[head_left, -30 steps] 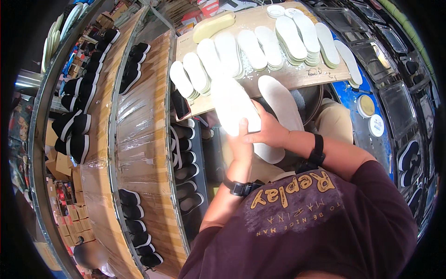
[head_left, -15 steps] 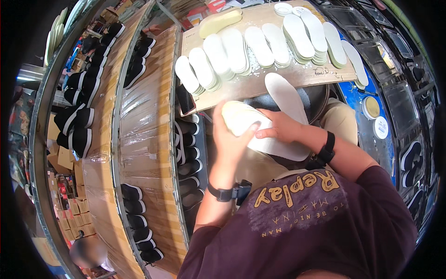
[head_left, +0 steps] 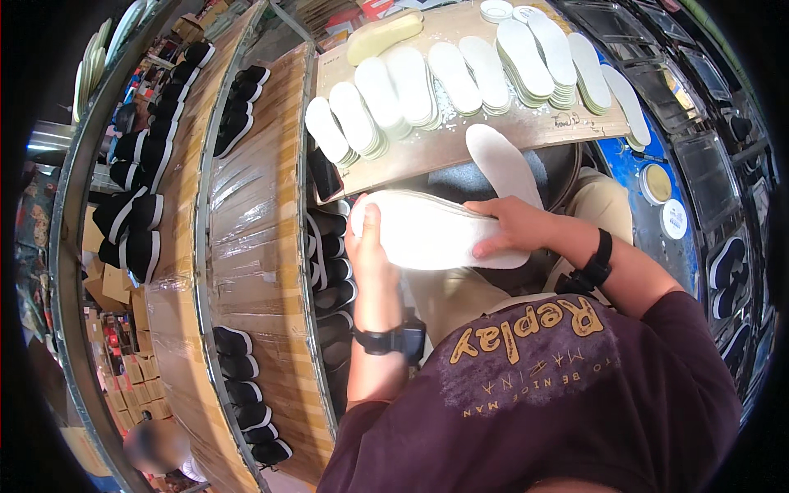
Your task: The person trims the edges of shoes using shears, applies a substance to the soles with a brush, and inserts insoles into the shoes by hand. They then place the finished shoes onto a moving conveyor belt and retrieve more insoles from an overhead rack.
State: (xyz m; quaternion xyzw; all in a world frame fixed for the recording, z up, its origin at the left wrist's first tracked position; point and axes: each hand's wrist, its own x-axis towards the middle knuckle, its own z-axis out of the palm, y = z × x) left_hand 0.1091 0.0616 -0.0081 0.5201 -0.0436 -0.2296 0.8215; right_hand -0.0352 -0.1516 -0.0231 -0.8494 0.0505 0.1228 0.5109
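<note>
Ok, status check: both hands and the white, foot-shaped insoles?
Left hand gripping one end of layered white, foot-shaped insoles; right hand the other. Another long white insole beyond right hand. Nothing visibly blocking either hand.

Two hands [head_left: 523, 225], one held insole bundle [head_left: 427, 232], ten tabletop insole piles [head_left: 524, 62], two wrist straps [head_left: 595, 263]

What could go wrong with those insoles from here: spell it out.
The held stack of white insoles might fan out or slip, since the left hand and right hand grip only its two ends. The white insole just beyond the right hand could get nudged, being so close. The leftmost insole stack might be knocked off, as it sits by the left edge of the wooden board.
</note>
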